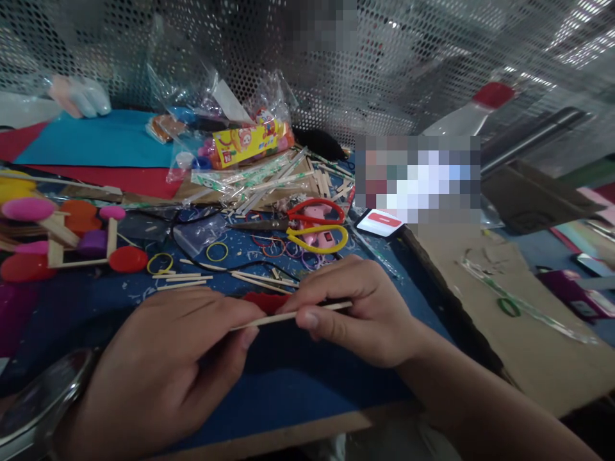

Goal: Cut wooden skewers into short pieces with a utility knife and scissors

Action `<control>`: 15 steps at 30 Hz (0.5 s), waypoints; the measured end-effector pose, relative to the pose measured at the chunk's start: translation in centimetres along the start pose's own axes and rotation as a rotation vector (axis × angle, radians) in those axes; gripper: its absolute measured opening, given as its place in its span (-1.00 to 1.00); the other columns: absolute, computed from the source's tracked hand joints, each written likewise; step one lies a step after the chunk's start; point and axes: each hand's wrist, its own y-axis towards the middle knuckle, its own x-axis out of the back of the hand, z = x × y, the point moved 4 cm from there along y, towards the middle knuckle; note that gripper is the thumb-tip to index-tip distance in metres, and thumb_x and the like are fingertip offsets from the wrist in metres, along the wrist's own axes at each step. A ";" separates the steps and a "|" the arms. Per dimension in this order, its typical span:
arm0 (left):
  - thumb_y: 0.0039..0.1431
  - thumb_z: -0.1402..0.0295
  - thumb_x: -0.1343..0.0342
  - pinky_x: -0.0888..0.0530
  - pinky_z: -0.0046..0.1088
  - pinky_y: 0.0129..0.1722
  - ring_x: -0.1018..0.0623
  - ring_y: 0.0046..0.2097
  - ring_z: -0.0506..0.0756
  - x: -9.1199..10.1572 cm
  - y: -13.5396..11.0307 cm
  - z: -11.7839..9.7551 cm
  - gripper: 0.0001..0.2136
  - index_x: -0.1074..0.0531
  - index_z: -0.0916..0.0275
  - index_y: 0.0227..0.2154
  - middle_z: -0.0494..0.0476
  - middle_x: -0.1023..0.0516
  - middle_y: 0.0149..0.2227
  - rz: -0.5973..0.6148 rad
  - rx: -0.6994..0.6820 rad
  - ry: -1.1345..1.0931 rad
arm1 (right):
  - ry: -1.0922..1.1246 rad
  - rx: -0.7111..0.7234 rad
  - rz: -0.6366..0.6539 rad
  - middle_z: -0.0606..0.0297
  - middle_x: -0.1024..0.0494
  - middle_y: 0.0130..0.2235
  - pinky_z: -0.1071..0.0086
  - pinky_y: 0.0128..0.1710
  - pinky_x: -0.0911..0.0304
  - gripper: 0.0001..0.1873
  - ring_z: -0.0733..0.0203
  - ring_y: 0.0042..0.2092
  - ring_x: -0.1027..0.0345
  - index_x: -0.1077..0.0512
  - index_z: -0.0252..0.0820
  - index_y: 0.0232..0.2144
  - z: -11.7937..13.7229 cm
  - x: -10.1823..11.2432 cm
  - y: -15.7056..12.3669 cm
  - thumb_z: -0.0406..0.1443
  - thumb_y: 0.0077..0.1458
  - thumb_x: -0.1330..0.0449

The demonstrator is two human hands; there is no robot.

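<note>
A thin pale wooden stick (278, 317) spans the gap between my hands above the blue tabletop (307, 397). My left hand (168, 358) pinches its left end between thumb and fingers. Farther along, my right hand (360, 314) grips it with the thumb in front, and the right end sticks out past the thumb. Just behind the stick shows a red piece (265, 302), partly covered by my fingers; whether I hold it too I cannot tell. Several short sticks (182, 279) lie beyond my left hand.
Scissors (283, 225) with red and yellow handles lie beyond my hands, by a pink tool (319, 234). At left stands a stick frame (79, 264) with coloured round pieces. Rubber bands (217, 251), a plastic-wrapped yellow pack (250, 144), a phone (382, 222) and cardboard (538, 333) surround the work area.
</note>
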 end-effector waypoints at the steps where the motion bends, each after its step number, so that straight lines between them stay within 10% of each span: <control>1: 0.34 0.41 -0.02 -0.40 -0.49 -0.38 -0.57 -0.40 -0.05 0.1 0.1 0.0 -0.87 -0.47 0.11 -0.21 -0.13 -0.63 -0.37 -0.003 -0.008 0.010 | -0.014 0.012 -0.003 0.27 -0.64 -0.47 0.53 -0.52 -0.24 -0.86 0.39 -0.50 -0.41 -0.66 -0.31 -0.29 0.1 0.0 0.0 -0.31 0.22 -0.33; 15: 0.37 0.39 0.00 -0.39 -0.40 -0.38 -0.53 -0.41 0.00 -0.8 -0.3 0.0 -0.87 -0.45 0.11 -0.23 -0.08 -0.58 -0.40 0.028 -0.023 0.026 | -0.293 0.130 0.085 0.25 -0.62 -0.43 0.47 -0.41 -0.27 -0.83 0.34 -0.44 -0.43 -0.59 -0.29 -0.24 1.0 -0.8 -0.3 -0.30 0.32 -0.23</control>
